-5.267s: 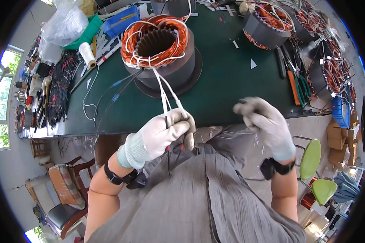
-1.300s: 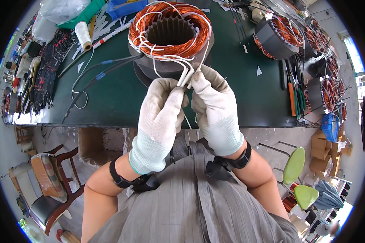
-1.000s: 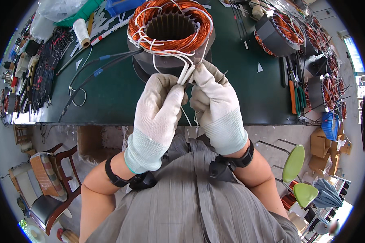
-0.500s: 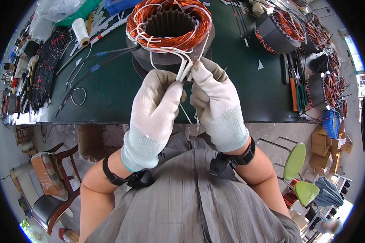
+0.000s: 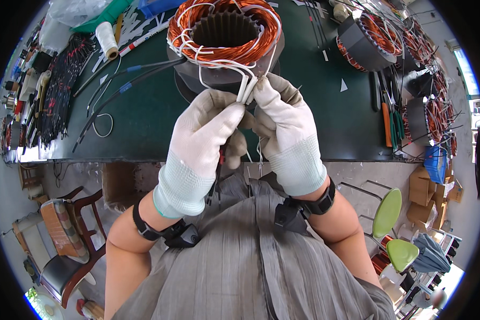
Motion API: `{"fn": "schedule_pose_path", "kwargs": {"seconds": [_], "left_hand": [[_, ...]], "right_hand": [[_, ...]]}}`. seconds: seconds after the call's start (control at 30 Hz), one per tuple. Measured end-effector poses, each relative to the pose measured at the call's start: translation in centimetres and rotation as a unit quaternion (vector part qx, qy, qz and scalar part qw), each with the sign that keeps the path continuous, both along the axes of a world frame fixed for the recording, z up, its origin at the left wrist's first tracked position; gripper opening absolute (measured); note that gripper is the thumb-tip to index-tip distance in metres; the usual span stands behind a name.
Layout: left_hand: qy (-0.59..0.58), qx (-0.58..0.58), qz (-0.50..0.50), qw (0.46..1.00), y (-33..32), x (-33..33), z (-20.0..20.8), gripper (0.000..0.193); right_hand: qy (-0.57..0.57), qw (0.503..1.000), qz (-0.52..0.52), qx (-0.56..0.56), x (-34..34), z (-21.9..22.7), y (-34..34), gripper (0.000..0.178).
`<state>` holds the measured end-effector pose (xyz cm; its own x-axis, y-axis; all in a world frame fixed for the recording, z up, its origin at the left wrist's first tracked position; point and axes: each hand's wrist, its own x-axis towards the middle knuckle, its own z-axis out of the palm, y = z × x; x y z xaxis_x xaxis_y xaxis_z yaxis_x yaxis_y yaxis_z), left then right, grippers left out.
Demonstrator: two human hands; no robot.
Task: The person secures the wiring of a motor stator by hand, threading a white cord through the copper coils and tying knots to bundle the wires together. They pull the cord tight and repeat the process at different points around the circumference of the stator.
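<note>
A motor stator [image 5: 218,76] with orange copper windings [image 5: 186,45] and white lacing stands on the green worktable, just beyond my gloved hands. White sleeved wires [image 5: 245,88] run from its near side down between my fingers. My left hand [image 5: 205,125], in a white knit glove, is closed with thumb and fingers pinching these wires. Below its curled fingers shows a thin dark item with a red part [image 5: 221,158], too hidden to name. My right hand [image 5: 285,122] is closed beside it, pinching the wires near their sleeves. A dark pointed tip juts out past its knuckles.
Two black leads [image 5: 125,88] stretch left from the stator. A white thread spool [image 5: 106,40] and bundled black wires [image 5: 61,101] are at left. At right are more wound stators [image 5: 368,42] and orange- and green-handled tools [image 5: 385,122]. The table edge runs just below my hands.
My left hand has turned slightly and its lower fingers have opened out, bringing the dark-and-red item into view. Both hands still pinch the white wires; the stator sits slightly further right.
</note>
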<state>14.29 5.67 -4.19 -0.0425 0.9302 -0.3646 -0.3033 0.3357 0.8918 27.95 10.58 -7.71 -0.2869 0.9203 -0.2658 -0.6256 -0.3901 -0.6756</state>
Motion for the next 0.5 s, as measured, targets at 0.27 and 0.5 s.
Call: {"fn": "schedule_pose_path", "kwargs": {"seconds": [0.27,0.5], "left_hand": [[0.107,0.077,-0.010,0.991,-0.3,-1.1,-0.9,0.014],[0.612,0.339,0.008,0.714,0.8,-3.4,1.1,0.012]], "right_hand": [[-0.264,0.941,-0.086,0.193,0.3,2.1,-0.4,0.028],[-0.534,0.629,-0.048,0.564,-0.7,4.7,4.2,0.032]]}}
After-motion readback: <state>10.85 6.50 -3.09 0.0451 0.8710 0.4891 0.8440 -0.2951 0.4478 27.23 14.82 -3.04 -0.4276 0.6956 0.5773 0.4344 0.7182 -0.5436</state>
